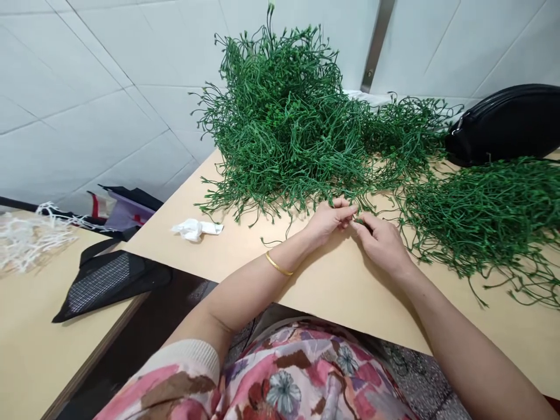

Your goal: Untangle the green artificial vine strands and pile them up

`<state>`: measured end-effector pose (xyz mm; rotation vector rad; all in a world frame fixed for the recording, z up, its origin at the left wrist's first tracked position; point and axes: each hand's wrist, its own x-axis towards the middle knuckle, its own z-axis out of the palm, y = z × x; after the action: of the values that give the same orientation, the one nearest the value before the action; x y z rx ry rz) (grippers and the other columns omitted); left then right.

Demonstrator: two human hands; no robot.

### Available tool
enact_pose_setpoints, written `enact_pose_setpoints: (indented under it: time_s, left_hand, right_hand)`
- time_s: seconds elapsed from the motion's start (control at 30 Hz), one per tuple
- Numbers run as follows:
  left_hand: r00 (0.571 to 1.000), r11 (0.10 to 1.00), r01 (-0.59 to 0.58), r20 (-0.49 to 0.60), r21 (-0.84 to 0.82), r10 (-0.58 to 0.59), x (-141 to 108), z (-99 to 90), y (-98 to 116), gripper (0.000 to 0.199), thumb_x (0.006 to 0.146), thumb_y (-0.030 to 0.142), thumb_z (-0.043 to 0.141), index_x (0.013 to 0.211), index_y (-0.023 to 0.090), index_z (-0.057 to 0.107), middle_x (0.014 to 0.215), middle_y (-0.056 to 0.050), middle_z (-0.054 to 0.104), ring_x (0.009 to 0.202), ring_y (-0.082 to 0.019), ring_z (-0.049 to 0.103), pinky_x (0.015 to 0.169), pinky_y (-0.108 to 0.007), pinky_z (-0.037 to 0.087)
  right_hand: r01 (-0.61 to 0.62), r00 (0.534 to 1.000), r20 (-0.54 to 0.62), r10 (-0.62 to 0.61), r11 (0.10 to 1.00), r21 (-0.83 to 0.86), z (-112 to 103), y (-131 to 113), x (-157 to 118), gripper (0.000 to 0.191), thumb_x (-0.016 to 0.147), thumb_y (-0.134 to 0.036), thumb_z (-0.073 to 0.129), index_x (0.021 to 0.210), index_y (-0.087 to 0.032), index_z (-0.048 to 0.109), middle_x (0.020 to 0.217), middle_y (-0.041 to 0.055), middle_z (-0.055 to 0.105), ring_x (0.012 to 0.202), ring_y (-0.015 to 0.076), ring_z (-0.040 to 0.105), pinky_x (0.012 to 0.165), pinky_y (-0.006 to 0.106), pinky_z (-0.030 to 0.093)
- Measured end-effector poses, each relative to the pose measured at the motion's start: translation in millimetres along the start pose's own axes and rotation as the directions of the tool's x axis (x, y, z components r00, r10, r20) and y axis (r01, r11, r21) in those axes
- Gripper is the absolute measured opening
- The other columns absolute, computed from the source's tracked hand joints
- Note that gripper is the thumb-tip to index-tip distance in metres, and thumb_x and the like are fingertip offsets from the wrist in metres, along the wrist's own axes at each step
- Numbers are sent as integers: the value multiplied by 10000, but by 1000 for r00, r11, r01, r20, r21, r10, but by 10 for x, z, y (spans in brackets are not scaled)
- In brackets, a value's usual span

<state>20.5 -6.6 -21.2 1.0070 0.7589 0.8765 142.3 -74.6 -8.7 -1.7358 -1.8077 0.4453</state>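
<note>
My left hand (331, 221) and my right hand (385, 244) meet fingertip to fingertip over the table, just in front of a tall heap of green artificial plant stems (289, 122). Both are closed in a pinch. A bit of a thin green stem (359, 221) shows between the fingers, most of it covered by them. A second, flatter pile of green stems (481, 213) lies to the right of my right hand. Single loose stems lie near my left wrist, which wears a gold bangle (279, 265).
A crumpled white tissue (195, 230) lies left of the heap on the table (345, 286). At the back right sits a black bag (507, 122). On a second table at left are white netted strands (35, 236) and a black mesh piece (105, 280). A tiled wall stands behind.
</note>
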Motion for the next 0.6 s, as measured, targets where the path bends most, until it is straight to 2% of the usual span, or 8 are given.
enact_pose_setpoints:
  time_s: [0.2,0.27,0.33,0.37,0.4,0.43,0.5,0.6]
  left_hand:
    - [999,998,5,-42,70,-2,-48,81,-13,288,725,170,647,520,144,447,443,54,390,400,-37,335,428,-189,237]
    - [996,997,-3,-91,74,10,-18,100,-14,299,737,158,623,519,152,419,435,58,374,397,-38,325,425,-190,228]
    - [983,998,-17,-180,67,29,35,101,-6,294,764,163,587,538,162,400,432,62,361,395,-41,323,424,-188,220]
    - [975,997,-26,-216,80,42,59,96,-1,289,776,171,573,547,166,398,433,64,360,394,-43,323,425,-188,219]
    - [972,994,-35,-229,107,59,76,89,4,284,783,181,566,553,169,401,433,64,361,394,-44,321,427,-191,222]
    - [975,988,-42,-208,149,73,81,81,7,279,781,187,569,553,169,409,435,64,366,397,-44,322,433,-193,229]
    - [993,968,-62,-84,244,85,57,67,5,277,751,194,604,542,163,426,440,62,375,412,-43,322,450,-200,241]
    - [994,944,-101,66,315,84,-28,55,5,282,691,215,660,533,156,433,453,67,373,437,-42,319,471,-210,233]
  right_hand:
    - [122,992,22,-120,977,-177,-29,10,-49,252,863,-331,394,707,-205,546,571,14,523,495,134,381,532,266,235]
    - [182,983,63,-174,971,-155,-37,-89,-139,273,870,-304,394,644,-202,509,543,4,503,480,125,374,522,262,226]
    - [340,924,200,-325,940,-39,-48,-259,-266,309,881,-267,391,588,-197,461,513,-11,487,472,112,382,517,251,242]
    - [451,852,280,-443,892,39,-61,-351,-327,313,877,-249,405,571,-195,447,502,-17,483,474,107,388,521,246,257]
    - [537,797,296,-527,842,55,-87,-429,-375,295,876,-228,411,588,-193,466,522,-12,502,494,111,402,541,250,278]
    - [577,781,268,-564,816,34,-129,-481,-403,275,881,-209,408,621,-191,497,558,0,533,529,120,432,562,256,293]
    - [555,831,95,-548,828,-81,-276,-468,-391,242,894,-217,415,702,-187,559,615,26,581,576,134,477,587,269,312]
    - [283,888,-194,-416,828,-484,-635,-161,-257,238,887,-293,427,804,-179,618,730,99,625,652,194,527,624,340,311]
